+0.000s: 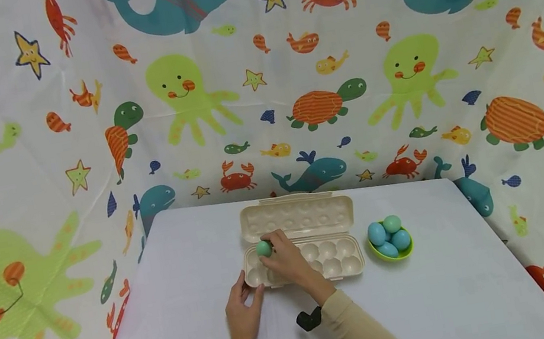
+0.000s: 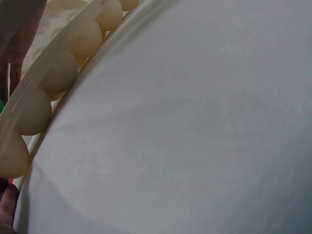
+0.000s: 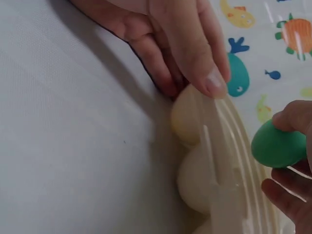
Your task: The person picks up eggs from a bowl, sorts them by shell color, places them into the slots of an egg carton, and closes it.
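Note:
A green egg point(image 1: 263, 248) is pinched between the thumb and fingers of my right hand point(image 1: 287, 260), above the left end of a beige egg carton point(image 1: 342, 234). In the right wrist view the same green egg point(image 3: 274, 145) shows beside the carton's rim. My left hand point(image 1: 242, 315) grips the carton's front left corner, its thumb on the front rim and its fingers at the left side. The carton lies with its lid point(image 1: 298, 219) folded back. Its right-hand cups hold nothing; my right hand hides some of the left ones.
Right of the carton stands a lime-green bowl point(image 1: 393, 257) with several blue eggs point(image 1: 400, 240) and a lighter green egg point(image 1: 391, 224). A white cloth covers the table point(image 1: 436, 310). Behind it hangs a curtain point(image 1: 255, 136) printed with sea animals.

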A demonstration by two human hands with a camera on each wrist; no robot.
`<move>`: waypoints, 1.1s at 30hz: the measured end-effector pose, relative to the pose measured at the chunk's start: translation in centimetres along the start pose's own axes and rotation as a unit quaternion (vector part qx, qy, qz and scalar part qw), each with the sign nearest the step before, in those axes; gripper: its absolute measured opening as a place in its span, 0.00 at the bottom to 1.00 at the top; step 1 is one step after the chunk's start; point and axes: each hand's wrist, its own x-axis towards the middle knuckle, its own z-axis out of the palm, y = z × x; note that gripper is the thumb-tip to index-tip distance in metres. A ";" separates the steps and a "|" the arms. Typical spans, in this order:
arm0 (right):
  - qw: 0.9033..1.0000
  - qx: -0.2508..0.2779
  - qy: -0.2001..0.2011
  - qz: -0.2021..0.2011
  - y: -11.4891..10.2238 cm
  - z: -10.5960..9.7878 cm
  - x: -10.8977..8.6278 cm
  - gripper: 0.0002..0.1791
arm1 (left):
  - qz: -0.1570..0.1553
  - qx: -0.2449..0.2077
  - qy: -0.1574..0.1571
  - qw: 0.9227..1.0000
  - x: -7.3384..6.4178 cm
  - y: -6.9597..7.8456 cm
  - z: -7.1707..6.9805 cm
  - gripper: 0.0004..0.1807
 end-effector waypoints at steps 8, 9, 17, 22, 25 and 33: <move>0.998 -0.058 -0.022 0.008 0.2 2.2 0.2 0.25 | -0.008 0.004 0.001 1.000 -0.3 -0.2 0.2 0.34; 0.998 -0.059 -0.026 0.010 0.2 2.3 0.2 0.25 | -0.011 0.004 0.001 1.000 -0.3 -0.2 0.3 0.34; 0.994 -0.095 -0.013 -0.046 0.9 3.4 0.1 0.22 | -0.005 -0.003 0.009 1.000 -0.2 -0.1 0.3 0.33; 0.991 -0.113 0.003 -0.066 1.0 3.9 0.2 0.22 | -0.007 -0.011 0.014 1.000 -0.1 1.1 0.0 0.33; 0.990 -0.126 -0.004 -0.064 0.8 3.9 0.1 0.22 | -0.010 -0.009 0.025 1.000 -0.1 1.7 0.0 0.33; 0.986 -0.159 -0.020 -0.050 0.7 3.8 -0.1 0.24 | -0.009 -0.002 0.024 1.000 -0.2 0.0 0.5 0.34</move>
